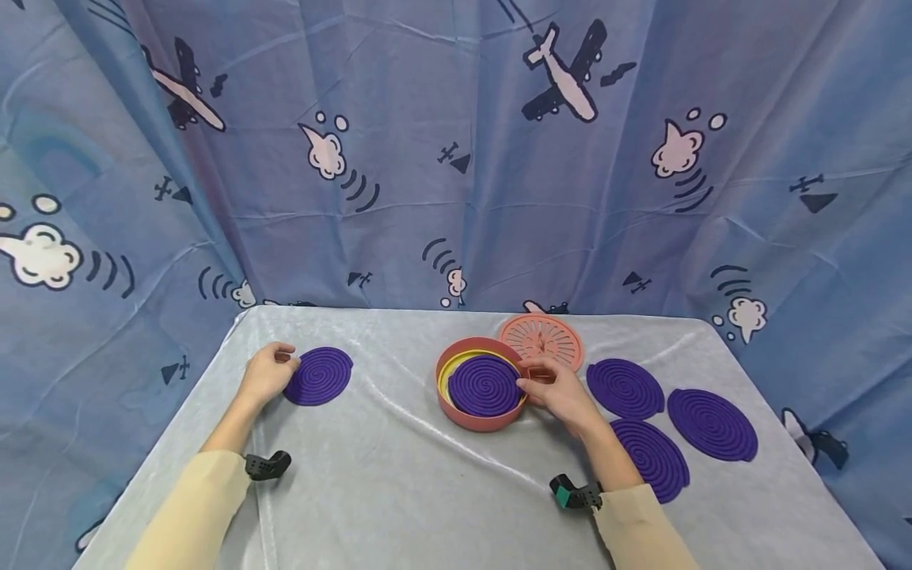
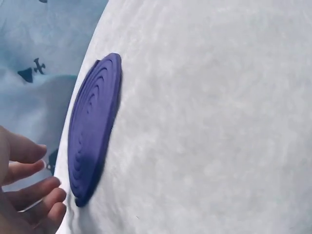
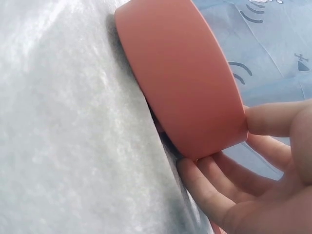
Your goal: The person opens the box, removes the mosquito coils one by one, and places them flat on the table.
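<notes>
At the left, my left hand [image 1: 268, 372] is beside a purple mosquito coil [image 1: 320, 377] lying flat on the table. In the left wrist view, its loosely bent fingers [image 2: 41, 200] are just off the coil's near edge and hold nothing. My right hand [image 1: 559, 389] grips the right side of a round coral mosquito coil box [image 1: 479, 423]. Its thumb [image 3: 268, 118] is at the rim and the other fingers are against the outer wall. Inside the open box lies another purple coil [image 1: 485, 385], with a yellow ring [image 1: 449, 366] around it.
The slotted coral lid [image 1: 545, 339] lies behind the box. Three more purple coils lie at the right: one at the back [image 1: 625, 388], a farther-right one [image 1: 712, 424], and a nearer one [image 1: 654, 463] partly behind my right forearm. A patterned curtain [image 1: 456, 158] hangs behind the grey-covered table [image 1: 399, 491].
</notes>
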A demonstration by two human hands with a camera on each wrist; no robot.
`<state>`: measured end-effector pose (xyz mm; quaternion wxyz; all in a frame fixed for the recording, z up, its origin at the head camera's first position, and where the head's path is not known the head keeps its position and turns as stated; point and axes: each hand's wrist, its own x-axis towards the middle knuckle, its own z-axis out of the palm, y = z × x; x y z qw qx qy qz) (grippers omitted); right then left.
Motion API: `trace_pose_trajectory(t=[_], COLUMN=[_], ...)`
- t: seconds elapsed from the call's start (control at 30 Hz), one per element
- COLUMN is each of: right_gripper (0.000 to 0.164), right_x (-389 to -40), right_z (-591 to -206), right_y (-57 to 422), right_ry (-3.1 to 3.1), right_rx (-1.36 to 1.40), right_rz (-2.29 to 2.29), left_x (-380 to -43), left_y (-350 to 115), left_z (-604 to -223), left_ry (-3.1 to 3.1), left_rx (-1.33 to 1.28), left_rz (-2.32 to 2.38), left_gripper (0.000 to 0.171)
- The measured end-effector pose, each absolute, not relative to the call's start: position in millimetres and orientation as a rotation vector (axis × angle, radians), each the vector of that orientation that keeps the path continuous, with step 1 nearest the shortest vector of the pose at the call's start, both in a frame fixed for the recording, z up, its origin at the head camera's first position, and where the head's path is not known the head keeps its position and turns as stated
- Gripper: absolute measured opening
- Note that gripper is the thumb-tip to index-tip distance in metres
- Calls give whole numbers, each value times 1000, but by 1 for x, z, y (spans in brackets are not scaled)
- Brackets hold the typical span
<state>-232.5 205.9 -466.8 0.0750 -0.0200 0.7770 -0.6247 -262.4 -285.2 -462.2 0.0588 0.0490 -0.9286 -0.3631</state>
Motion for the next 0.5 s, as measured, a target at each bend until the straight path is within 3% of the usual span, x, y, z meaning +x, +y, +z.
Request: trace_pose_trajectory(t=[0.5], right_gripper=[42], right_x=[-235], right_z=[-471], right_y=[207], right_ry=[2334], right_rx=[-54], right_rz=[-1872], left_x=[-257], left_y=[-226], left_z=[-431], left_ry=[-2699], left_rx=[-98], left_rz=[-1215], left_gripper=[31])
